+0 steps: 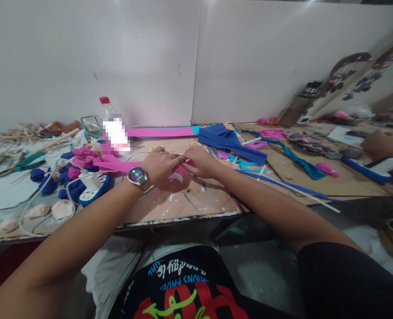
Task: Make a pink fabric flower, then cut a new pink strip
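Observation:
Above the middle of the table, my two hands meet, fingertips almost touching. My left hand (162, 165), with a watch on its wrist, has its fingers pinched together on a pink strip (118, 165) of cloth or crepe paper. The strip trails off to the left behind the wrist. My right hand (200, 161) is closed too, its thumb and fingers pressed on the pink material next to the left fingertips. Part of what lies between the fingers is hidden. A long flat pink band (163, 132) lies beyond my hands, and folded blue material (227, 141) lies to the right.
A power strip (95, 188) with a white cord sits left, beside pink and dark blue bunched pieces. Green-handled pliers (30, 161) lie farther left. A red-capped bottle (105, 106) stands near the wall. At the far right, another person's hand (380, 146) is above the table.

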The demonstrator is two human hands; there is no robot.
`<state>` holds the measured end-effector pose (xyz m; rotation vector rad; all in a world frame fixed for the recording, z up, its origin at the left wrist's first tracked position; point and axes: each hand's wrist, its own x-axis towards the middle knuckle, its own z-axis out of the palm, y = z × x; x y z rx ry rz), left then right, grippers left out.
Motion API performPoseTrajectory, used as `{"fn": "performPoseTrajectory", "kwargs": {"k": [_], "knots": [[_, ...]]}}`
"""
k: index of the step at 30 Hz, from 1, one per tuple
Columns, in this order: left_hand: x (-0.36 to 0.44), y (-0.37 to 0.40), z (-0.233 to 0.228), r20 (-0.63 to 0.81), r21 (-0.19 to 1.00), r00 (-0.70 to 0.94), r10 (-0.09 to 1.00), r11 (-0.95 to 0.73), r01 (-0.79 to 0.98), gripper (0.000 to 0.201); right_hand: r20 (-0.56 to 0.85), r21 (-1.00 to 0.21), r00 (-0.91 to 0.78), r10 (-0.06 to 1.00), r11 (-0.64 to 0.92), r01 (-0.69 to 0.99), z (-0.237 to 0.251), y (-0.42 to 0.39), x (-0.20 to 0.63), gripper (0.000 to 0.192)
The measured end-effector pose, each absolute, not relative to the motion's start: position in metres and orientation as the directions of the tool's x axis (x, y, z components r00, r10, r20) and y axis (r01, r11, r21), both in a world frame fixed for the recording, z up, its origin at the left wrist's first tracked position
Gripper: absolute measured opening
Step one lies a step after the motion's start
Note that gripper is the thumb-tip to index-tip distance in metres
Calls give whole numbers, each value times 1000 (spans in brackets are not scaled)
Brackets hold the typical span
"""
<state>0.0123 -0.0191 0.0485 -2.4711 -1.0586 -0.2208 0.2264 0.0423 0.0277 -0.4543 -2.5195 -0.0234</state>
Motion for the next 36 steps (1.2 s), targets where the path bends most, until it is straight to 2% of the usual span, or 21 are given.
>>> {"fn": "performPoseTrajectory", "kwargs": {"k": [23, 36], "knots": [[17, -23, 49, 346, -188, 620, 704, -596, 781, 28, 557, -87, -765, 324, 939, 334, 29, 44, 228, 15], [14, -19, 45, 363, -129, 586, 724, -584, 801, 24, 547, -136, -754, 362, 928, 347, 29, 41, 228, 5]]}}
